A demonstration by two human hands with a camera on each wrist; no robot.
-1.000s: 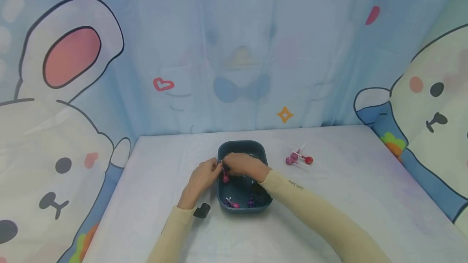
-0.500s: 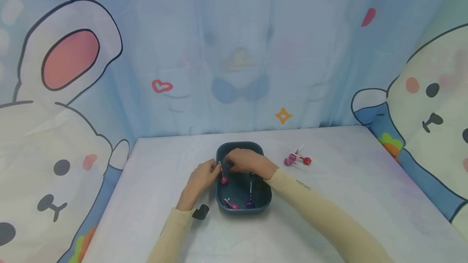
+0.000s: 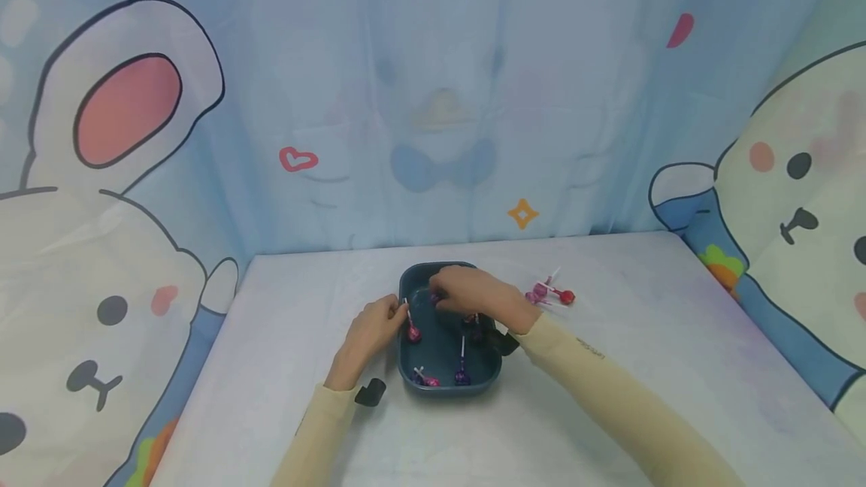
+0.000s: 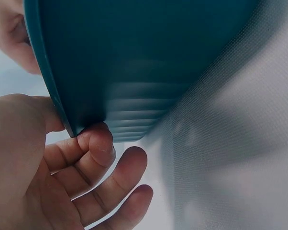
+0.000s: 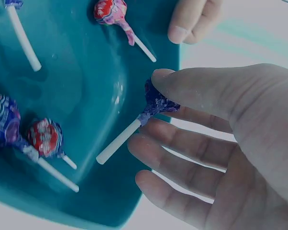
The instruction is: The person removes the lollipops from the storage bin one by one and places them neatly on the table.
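Head: on the worktop [image 3: 304, 291], loose lollipops [image 3: 541, 289] lie beside the teal tray [image 3: 449, 391], whose inside the right hand [image 3: 469, 291] partly covers. Left wrist: the left hand [image 4: 84, 177] pinches the tray's rim, the contents hidden. Right wrist: the right hand's grip pinches a purple lollipop [image 5: 156, 101] over the tray, barely discernible from the head; another lollipop [image 5: 23, 38] is cut off above.

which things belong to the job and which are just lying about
Likely the job:
purple-wrapped lollipop, in right hand
dark teal plastic bin, gripped by left hand
wrapped lollipops inside
pink and red lollipops beside it

Just around:
pale blue cartoon curtain
white tablecloth
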